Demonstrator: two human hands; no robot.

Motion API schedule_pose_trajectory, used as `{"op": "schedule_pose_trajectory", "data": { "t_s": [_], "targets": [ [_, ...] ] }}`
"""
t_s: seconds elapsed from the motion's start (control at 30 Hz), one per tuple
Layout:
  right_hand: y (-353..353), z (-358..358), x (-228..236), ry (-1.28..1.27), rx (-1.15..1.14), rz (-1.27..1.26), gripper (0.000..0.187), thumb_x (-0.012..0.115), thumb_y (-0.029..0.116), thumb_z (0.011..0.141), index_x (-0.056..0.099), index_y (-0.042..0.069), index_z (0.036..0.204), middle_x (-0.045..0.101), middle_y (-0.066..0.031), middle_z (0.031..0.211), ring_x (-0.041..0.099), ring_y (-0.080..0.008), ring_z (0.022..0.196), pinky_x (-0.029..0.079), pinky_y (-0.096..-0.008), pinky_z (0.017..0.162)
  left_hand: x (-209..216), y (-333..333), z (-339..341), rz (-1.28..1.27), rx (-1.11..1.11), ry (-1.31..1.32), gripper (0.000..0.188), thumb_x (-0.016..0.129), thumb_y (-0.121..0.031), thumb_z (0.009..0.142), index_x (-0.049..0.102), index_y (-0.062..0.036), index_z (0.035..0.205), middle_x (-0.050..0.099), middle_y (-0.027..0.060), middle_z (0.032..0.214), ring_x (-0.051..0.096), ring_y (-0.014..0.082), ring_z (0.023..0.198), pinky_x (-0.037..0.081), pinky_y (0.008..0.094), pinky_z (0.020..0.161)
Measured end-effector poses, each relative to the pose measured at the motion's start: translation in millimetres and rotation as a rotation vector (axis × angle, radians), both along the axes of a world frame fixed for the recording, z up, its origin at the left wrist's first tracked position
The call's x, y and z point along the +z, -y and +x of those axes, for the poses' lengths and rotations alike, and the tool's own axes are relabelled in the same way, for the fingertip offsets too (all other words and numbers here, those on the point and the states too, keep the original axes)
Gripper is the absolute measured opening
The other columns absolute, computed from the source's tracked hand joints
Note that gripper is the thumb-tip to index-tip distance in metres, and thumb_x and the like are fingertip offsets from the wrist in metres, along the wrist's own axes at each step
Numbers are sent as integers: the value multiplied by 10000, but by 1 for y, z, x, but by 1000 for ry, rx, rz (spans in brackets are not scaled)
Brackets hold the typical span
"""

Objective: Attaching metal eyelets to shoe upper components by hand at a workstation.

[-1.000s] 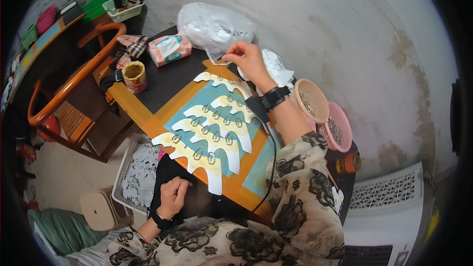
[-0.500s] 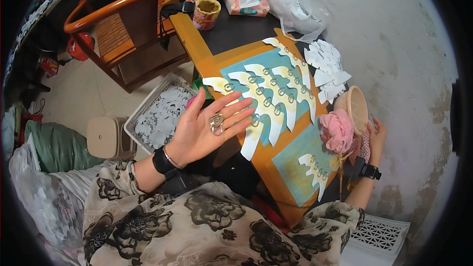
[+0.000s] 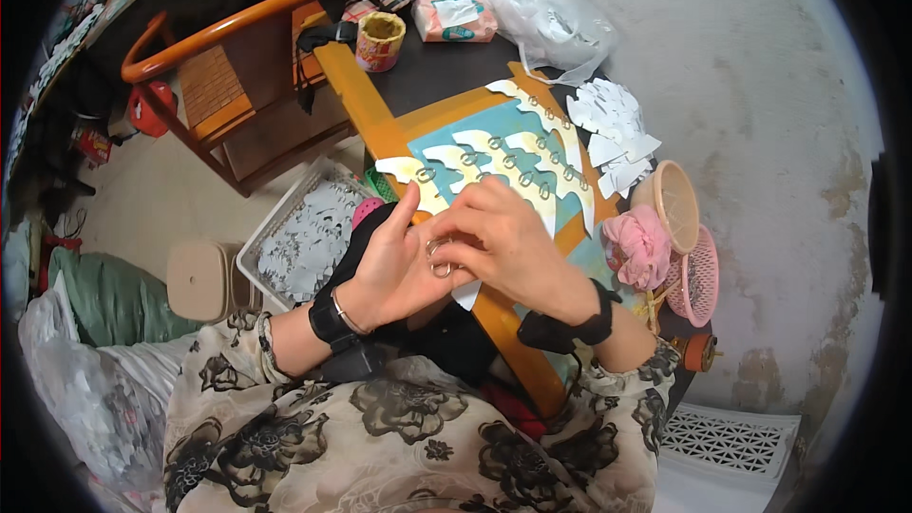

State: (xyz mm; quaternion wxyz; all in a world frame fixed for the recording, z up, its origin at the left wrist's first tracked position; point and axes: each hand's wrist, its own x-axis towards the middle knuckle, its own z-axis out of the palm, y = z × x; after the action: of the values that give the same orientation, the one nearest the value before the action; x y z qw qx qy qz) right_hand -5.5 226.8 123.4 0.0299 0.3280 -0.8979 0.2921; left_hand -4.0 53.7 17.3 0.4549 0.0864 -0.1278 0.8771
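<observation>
My left hand [image 3: 382,271] is palm up over the near edge of the table, cupping a few metal rings [image 3: 439,259]. My right hand [image 3: 521,252] reaches across from the right, its bent fingers pinched at those rings over the left fingers. Behind the hands, several wavy white-and-yellow cut pieces [image 3: 404,167] lie in rows on a blue sheet [image 3: 432,141], with metal rings set along them. My right hand and forearm cover most of a second blue sheet [image 3: 591,255] and whatever lies on it.
Right of the sheets are a pile of white pieces [image 3: 617,123], pink cloth [image 3: 641,247], a beige basket [image 3: 677,204] and a pink basket [image 3: 701,280]. Farther back stand a can [image 3: 379,46], tissue pack [image 3: 454,21] and plastic bag [image 3: 546,14]. A crate of pieces [image 3: 309,233] sits left.
My right hand has come from beside the pink basket to the left palm and fingers the rings there. My left hand has turned in slightly. The view has shifted a little.
</observation>
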Motion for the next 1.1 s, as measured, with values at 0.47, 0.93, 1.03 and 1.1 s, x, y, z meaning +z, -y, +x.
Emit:
{"op": "schedule_pose_trajectory", "data": {
  "t_s": [0.47, 0.93, 1.03, 1.1],
  "targets": [
    [-90, -114, 0, 484, -314, -434, 128, 749, 1, 935, 803, -15, 1050, 777, -43, 915, 702, -87, 782, 582, -251, 727, -22, 36, 6, -494, -92, 76, 413, 434, -362, 1171, 629, -2, 1114, 495, -23, 752, 368, 68, 559, 310, 223, 475],
    [-149, -263, -73, 466, -539, -202, 79, 820, -50, 826, 749, -40, 859, 732, -62, 743, 637, -94, 616, 489, -274, 564, -74, 33, 39, -1392, 749, -1250, 90, 728, -91, 969, 734, -20, 914, 681, 102, 733, 667, 238, 592, 504, 342, 550],
    [-150, -266, -74, 470, -536, -162, 73, 817, -57, 816, 764, -36, 862, 733, -56, 735, 636, -95, 618, 489, -264, 573, -75, 34, 36, -1377, 779, -1277, 81, 737, -89, 959, 726, -30, 903, 656, 90, 708, 649, 253, 571, 492, 348, 531],
    [-144, -267, -71, 465, -536, -133, 70, 811, -62, 813, 770, -35, 862, 736, -55, 740, 636, -96, 620, 491, -261, 577, -76, 35, 35, -1365, 801, -1312, 78, 740, -85, 954, 721, -35, 896, 642, 84, 693, 639, 254, 561, 484, 350, 523]
  ]
}}
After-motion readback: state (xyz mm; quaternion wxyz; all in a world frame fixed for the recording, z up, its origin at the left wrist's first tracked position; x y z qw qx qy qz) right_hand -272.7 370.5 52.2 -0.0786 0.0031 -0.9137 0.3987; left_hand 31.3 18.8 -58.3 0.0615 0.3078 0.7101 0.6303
